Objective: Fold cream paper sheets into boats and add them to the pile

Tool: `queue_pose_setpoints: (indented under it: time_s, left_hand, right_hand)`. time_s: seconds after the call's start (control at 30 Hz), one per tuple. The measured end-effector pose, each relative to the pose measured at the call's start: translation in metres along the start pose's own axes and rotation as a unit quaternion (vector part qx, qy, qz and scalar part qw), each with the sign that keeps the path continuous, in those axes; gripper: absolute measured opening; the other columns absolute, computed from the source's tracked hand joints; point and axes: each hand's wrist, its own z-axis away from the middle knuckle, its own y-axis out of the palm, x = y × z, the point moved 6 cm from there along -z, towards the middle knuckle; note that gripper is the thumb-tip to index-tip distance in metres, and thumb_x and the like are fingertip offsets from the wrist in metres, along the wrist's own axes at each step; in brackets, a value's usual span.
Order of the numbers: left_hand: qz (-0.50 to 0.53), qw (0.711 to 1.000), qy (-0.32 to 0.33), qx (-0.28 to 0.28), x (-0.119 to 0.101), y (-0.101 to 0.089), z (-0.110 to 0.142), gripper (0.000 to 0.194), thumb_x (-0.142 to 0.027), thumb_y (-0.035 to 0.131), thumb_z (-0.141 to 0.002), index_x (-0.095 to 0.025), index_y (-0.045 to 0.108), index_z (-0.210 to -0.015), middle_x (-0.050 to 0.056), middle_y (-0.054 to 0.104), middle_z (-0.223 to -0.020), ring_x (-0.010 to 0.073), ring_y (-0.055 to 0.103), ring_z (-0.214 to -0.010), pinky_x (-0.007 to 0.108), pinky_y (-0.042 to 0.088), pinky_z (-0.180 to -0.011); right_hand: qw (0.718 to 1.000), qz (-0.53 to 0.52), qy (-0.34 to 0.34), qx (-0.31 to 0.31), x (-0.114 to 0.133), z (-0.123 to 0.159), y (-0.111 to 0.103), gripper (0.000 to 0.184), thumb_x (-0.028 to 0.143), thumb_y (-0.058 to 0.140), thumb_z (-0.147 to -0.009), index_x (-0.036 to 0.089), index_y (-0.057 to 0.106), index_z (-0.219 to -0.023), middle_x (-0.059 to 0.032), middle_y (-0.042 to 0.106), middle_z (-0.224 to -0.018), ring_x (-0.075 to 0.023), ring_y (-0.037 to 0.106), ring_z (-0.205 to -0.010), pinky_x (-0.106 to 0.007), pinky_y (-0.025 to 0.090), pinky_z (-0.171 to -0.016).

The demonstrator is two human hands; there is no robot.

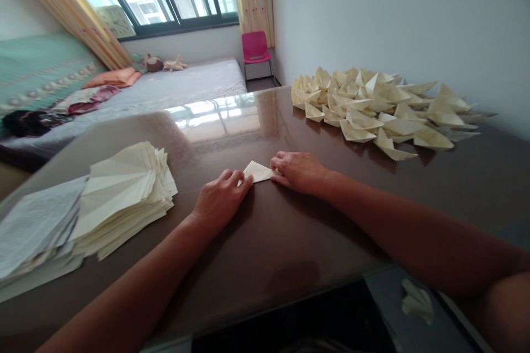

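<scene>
A small folded piece of cream paper [260,171], triangular at its top, lies on the brown glossy table [265,237] between my hands. My left hand [221,192] pinches its left corner, thumb and fingers pressed together. At the opposite corner, my right hand [298,171] grips the paper with curled fingers. Both hands rest low, at the tabletop. The paper's two outer corners are hidden under the fingers.
Many folded paper boats [372,105] crowd the table's far right, by the wall. A stack of creased cream sheets [124,193] and greyish sheets [37,226] lie at the left. Beyond stand a bed [199,83] and a pink chair [255,48]. Crumpled white paper or tissue [416,300] lies below the front edge.
</scene>
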Motion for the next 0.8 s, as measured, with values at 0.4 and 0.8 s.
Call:
queue_pose_setpoints:
  time_s: [0.4, 0.8]
  left_hand:
    - [-0.018, 0.999, 0.03, 0.005, -0.005, -0.003, -0.007, 0.022, -0.012, 0.045, -0.09, -0.016, 0.061, -0.104, 0.008, 0.064, -0.087, 0.0214, 0.06, -0.081, 0.027, 0.042, -0.057]
    - [-0.011, 0.998, -0.011, -0.056, 0.005, -0.007, -0.001, 0.022, -0.023, 0.041, -0.096, -0.021, 0.063, -0.095, 0.004, 0.066, -0.085, 0.0181, 0.059, -0.081, 0.027, 0.035, -0.055]
  right_hand:
    - [0.995, -0.092, -0.027, -0.033, -0.009, -0.003, -0.001, 0.027, 0.025, 0.046, -0.088, 0.023, 0.062, -0.11, -0.006, 0.062, -0.11, -0.0176, 0.061, -0.089, -0.025, 0.042, -0.069]
    - [0.981, -0.099, -0.158, -0.051, -0.003, -0.005, -0.001, 0.031, 0.02, 0.059, -0.083, 0.023, 0.064, -0.113, -0.0075, 0.061, -0.115, -0.022, 0.052, -0.108, -0.036, 0.04, -0.089]
